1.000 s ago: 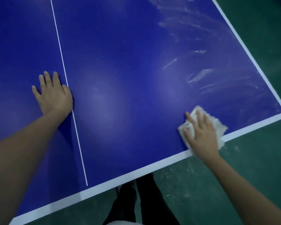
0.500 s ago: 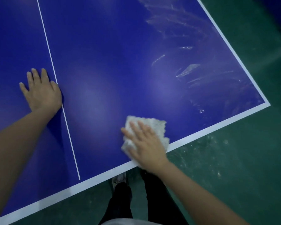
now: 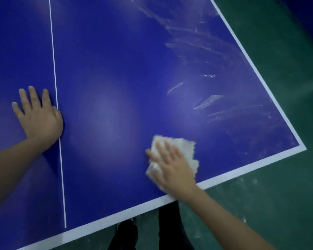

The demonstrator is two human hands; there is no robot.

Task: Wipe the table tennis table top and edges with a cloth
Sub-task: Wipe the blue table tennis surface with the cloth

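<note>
The blue table tennis table (image 3: 116, 60) fills most of the view, with a white centre line and white edge bands. A crumpled white cloth (image 3: 183, 147) lies on the top near the front edge. My right hand (image 3: 172, 167) presses flat on the cloth with straight fingers and covers its lower left part. My left hand (image 3: 38, 116) rests flat on the table just left of the centre line, fingers spread and pointing away from me.
Wet wipe streaks (image 3: 202, 56) shine on the right part of the top, toward the right corner (image 3: 301, 147). Green floor (image 3: 271, 186) lies beyond the front and right edges. My dark trouser legs (image 3: 168, 226) stand below the front edge.
My right hand slid the cloth left along the front edge, away from the right corner. In the last half second it shifted only slightly. My left hand stayed put.
</note>
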